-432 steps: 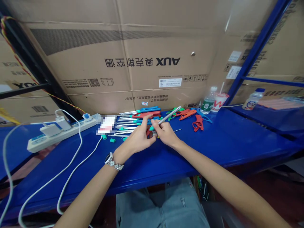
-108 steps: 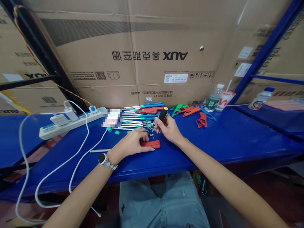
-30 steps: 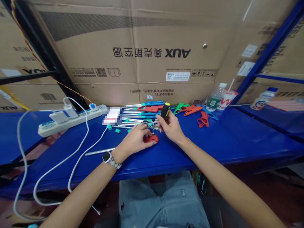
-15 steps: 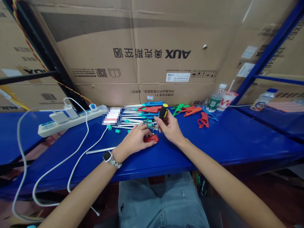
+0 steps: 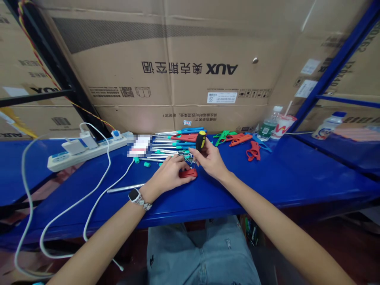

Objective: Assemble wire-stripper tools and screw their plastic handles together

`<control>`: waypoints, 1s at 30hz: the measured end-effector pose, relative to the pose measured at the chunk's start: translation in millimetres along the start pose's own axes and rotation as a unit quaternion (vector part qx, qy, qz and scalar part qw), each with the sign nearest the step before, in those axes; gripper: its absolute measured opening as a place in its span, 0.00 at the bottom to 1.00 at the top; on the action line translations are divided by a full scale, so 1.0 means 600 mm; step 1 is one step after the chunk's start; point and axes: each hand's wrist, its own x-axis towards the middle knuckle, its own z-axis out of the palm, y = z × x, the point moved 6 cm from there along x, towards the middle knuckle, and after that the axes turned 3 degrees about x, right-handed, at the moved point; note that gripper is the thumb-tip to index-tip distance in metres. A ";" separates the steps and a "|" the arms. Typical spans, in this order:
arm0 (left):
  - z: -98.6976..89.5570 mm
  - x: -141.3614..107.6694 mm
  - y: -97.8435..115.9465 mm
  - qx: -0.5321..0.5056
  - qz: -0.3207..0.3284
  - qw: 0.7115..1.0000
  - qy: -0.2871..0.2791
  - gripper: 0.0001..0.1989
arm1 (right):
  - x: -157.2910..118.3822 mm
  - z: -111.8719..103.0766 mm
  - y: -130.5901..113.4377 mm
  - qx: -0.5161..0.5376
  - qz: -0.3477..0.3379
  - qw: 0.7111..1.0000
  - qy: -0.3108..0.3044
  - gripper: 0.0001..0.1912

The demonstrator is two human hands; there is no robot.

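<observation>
shifting slightly left since the earlier frame, the black-and-yellow screwdriver [image 5: 201, 140] is moving along with the right hand [image 5: 210, 160], while the left hand [image 5: 170, 174] and the red casing [image 5: 188, 173] are staying about where they were. right fingers are closing around the screwdriver handle, and its thin shaft is pointing down toward the casing; whether the tip is touching is too small to tell. left fingers are holding the red casing flat against the blue tabletop [image 5: 237, 194], near the front of the pile. a watch [image 5: 134, 195] is sitting on the left wrist.

silver tubes with blue and red handles [image 5: 194, 130] are lying in rows behind the hands, with small wires [image 5: 188, 157] tangling just beside the right fingertips. one loose silver tube [image 5: 124, 188] is lying beside the left wrist. green caps [image 5: 146, 164] are resting left of the pile. green, red and orange casings [image 5: 241, 139] are lying to the right, and a clear bottle [image 5: 266, 128] and a lidded cup [image 5: 283, 126] are standing beyond them. a white power strip [image 5: 89, 153] is lying at the left, in front of the cardboard [image 5: 184, 47].
</observation>
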 end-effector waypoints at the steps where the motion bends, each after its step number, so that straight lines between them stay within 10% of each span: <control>1: 0.001 0.000 0.000 0.000 0.002 1.000 0.000 0.14 | 0.000 0.001 -0.001 -0.009 -0.003 1.000 -0.004 0.20; 7: -0.004 -0.006 -0.001 0.001 -0.005 1.000 0.014 0.17 | 0.000 0.004 -0.005 -0.026 -0.011 1.000 -0.014 0.19; 14: -0.111 0.042 0.021 -0.187 -0.032 0.947 0.258 0.12 | 0.004 0.004 -0.010 -0.051 -0.017 0.999 -0.002 0.16; 23: -0.097 0.099 0.022 -0.334 -0.058 0.892 0.298 0.12 | 0.009 0.006 0.003 -0.079 -0.021 0.997 0.008 0.17; 30: -0.087 0.086 0.021 -0.353 -0.004 0.908 0.225 0.16 | 0.006 0.002 -0.019 -0.009 -0.009 0.997 -0.081 0.20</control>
